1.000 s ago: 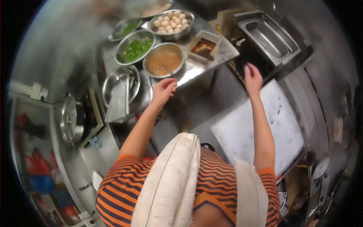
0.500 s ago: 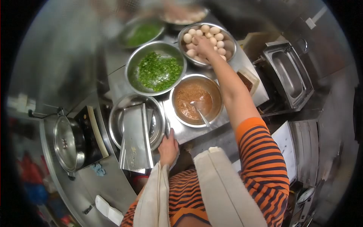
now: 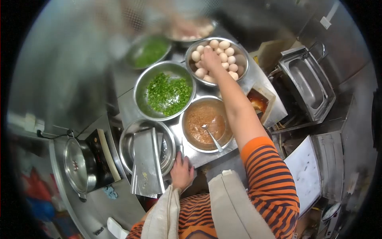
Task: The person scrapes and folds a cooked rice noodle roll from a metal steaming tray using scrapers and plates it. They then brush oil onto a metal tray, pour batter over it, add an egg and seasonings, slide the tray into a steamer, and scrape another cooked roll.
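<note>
My right hand (image 3: pixel 211 61) reaches into a steel bowl (image 3: pixel 243 71) of eggs (image 3: pixel 224 45), its fingers curled down among them; what they hold is hidden. Near the counter's front edge rests my left hand (image 3: pixel 182 173), fingers apart, beside a steel bowl (image 3: pixel 124 149) with a bent metal sheet (image 3: pixel 146 169) lying across it. Its fingertips are close to a thin metal utensil (image 3: pixel 182 147). Between my arms stands a bowl of brown mixture (image 3: pixel 199 119) with a spoon (image 3: pixel 213 138) in it. Chopped greens (image 3: pixel 167 93) fill part of another bowl.
A lidded pot (image 3: pixel 77 165) stands on a cooker at the left. Right of the eggs are a container of dark sauce (image 3: pixel 258 100) and a steel basin (image 3: pixel 306 81). A white board (image 3: pixel 304 173) lies lower right. Blurred bowls stand at the back.
Since one second ago, my right hand has moved from the right side into the egg bowl, and my left hand has come down to the counter's edge. The view has shifted too.
</note>
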### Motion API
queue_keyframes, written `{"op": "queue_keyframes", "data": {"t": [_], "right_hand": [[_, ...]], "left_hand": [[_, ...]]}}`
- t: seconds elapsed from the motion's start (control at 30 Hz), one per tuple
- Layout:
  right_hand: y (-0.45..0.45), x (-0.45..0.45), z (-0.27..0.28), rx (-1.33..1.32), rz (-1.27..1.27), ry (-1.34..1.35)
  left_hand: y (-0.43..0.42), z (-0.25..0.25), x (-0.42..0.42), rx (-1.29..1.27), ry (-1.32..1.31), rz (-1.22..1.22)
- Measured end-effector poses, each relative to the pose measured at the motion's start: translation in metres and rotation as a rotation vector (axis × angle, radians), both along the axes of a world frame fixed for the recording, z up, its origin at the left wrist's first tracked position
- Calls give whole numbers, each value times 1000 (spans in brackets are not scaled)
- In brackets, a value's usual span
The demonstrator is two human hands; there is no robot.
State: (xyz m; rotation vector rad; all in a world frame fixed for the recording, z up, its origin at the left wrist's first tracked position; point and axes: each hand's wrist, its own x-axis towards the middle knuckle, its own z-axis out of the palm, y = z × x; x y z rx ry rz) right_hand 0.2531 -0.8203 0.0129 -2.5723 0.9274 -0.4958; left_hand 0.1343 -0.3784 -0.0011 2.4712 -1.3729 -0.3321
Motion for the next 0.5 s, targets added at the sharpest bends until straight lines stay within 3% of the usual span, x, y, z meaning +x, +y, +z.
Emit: {"op": "queue_keyframes", "data": {"t": [0.07,0.23,0.3,0.33,0.4,0.47,0.5], "right_hand": [[-1,6,-14,-206,-140,-67],[-5,-3,-5,-1,-162,-34],[19,-29,32,122,-183,-172],[7,-40,8,157,-100,-478],[41,-103,29,172,18,-811],[119,-192,69,255,-81,-905],[151,-229,66,168,-145,-952]], "left_hand": [[1,-2,-1,-28,21,-14],[6,-2,-3,-76,3,25],[1,0,-4,-75,13,5],[2,0,-6,-73,15,-4],[-3,-2,-8,-176,-85,-98],[-11,2,-14,-321,-50,-167],[-13,-4,-15,-401,25,-208]]}}
